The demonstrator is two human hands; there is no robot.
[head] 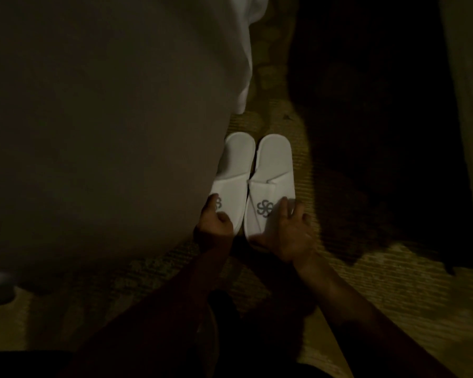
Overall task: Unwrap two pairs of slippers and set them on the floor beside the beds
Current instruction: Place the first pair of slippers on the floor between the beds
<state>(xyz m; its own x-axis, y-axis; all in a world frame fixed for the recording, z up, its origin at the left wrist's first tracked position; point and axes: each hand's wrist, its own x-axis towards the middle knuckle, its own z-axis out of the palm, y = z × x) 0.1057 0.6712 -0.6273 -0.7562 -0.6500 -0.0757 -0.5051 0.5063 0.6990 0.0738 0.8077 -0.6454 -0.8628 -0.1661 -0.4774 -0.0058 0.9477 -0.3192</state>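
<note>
Two white slippers with grey swirl logos lie side by side on the patterned carpet, toes toward me, right beside the bed. The left slipper (234, 170) touches the bed's edge; my left hand (215, 221) grips its toe end, thumb on top. The right slipper (272, 175) lies parallel to it; my right hand (288, 236) holds its toe end, fingers spread over the upper near the logo. No wrapping is visible on this pair. The room is dim.
The bed (107, 118) with white linen fills the left half. Dark furniture or shadow (366, 132) stands to the right of the slippers. Patterned carpet (393, 296) extends in front and to the right.
</note>
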